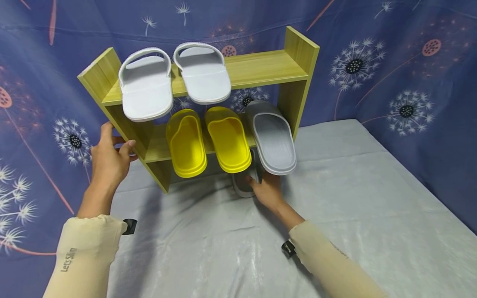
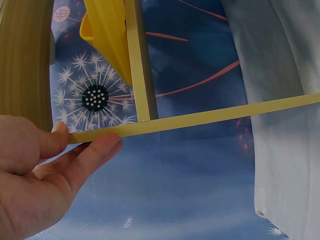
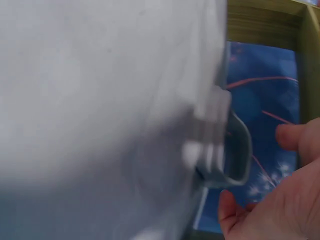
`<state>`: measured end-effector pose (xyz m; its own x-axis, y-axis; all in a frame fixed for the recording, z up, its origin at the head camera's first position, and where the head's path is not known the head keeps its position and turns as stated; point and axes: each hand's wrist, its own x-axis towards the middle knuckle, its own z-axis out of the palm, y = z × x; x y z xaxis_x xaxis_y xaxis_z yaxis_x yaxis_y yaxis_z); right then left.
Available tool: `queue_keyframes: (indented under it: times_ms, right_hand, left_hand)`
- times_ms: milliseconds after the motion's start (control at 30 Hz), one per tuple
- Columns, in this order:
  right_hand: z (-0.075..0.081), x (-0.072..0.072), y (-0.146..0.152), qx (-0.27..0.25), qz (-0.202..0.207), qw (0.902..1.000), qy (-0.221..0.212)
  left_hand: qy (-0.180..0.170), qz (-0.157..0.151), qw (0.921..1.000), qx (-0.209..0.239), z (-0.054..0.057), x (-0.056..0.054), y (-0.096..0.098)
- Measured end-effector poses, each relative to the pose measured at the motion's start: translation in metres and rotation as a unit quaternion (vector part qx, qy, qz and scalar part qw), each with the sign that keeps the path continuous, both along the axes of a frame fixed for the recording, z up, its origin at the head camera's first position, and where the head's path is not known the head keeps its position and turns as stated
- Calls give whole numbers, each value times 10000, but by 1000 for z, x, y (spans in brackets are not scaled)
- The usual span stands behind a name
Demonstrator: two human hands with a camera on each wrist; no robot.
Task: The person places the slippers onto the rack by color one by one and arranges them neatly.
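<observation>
My left hand (image 1: 110,159) pinches the edge of the left side panel of a wooden shoe rack (image 1: 268,68); the left wrist view shows thumb and fingers (image 2: 102,147) either side of that edge. Below the lower shelf, at the right, my right hand (image 1: 270,191) reaches beside a grey slipper (image 1: 243,185) on the grey cloth. Thumb and fingers stand apart near this slipper (image 3: 239,155) in the right wrist view, with nothing gripped. Another grey slipper (image 1: 275,142) sits on the lower shelf above the hand, partly hiding it.
Two yellow slippers (image 1: 188,147) stand on the lower shelf. Two white slippers (image 1: 147,91) are on the upper shelf, toward the left. A grey cloth (image 1: 354,198) covers the surface under the rack, and a blue dandelion-patterned curtain (image 1: 372,99) hangs behind.
</observation>
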<state>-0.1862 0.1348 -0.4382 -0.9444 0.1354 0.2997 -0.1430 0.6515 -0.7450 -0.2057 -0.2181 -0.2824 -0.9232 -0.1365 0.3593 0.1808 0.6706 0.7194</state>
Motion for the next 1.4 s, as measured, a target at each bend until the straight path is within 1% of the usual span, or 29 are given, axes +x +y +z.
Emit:
queue_keyframes:
  times_ms: [133,167,267,367,433,500,567,667,800,967,1067,1200,1400]
  right_hand:
    - [14,17,13,-141,-212,9995,-169]
    - [17,21,16,-214,-249,9994,-112]
    - [28,33,25,-332,-389,9984,-229]
    - [40,45,30,-392,-605,9962,-487]
    - [47,51,33,-361,-745,9946,-634]
    - [55,56,34,-318,-850,9935,-693]
    - [63,60,34,-285,-886,9932,-702]
    - [75,64,33,-238,-909,9938,-602]
    - [89,63,31,-120,-919,9945,-488]
    - [100,53,28,-3,-787,9953,-569]
    - [103,45,26,80,-749,9953,-605]
    - [105,37,26,196,-825,9942,-661]
    - [109,32,25,165,-826,9934,-776]
  left_hand:
    - [10,0,10000,-34,1,0,-1]
    - [7,0,10000,-34,2,0,-1]
    - [8,10,10000,-30,2,0,-1]
    - [-11,8,10000,-11,2,0,-1]
    - [-26,-2,10000,-5,1,0,-1]
    - [-33,-12,10000,0,2,0,-1]
    - [-29,-28,10000,9,2,0,-2]
    - [-42,-48,10000,17,2,0,-2]
    - [-48,-60,10000,30,2,-1,-2]
    - [-138,-31,9999,45,2,0,-1]
    - [-160,-24,9999,55,2,0,-1]
    - [-137,-8,9999,53,1,-1,-1]
    - [-103,8,9999,17,2,0,-2]
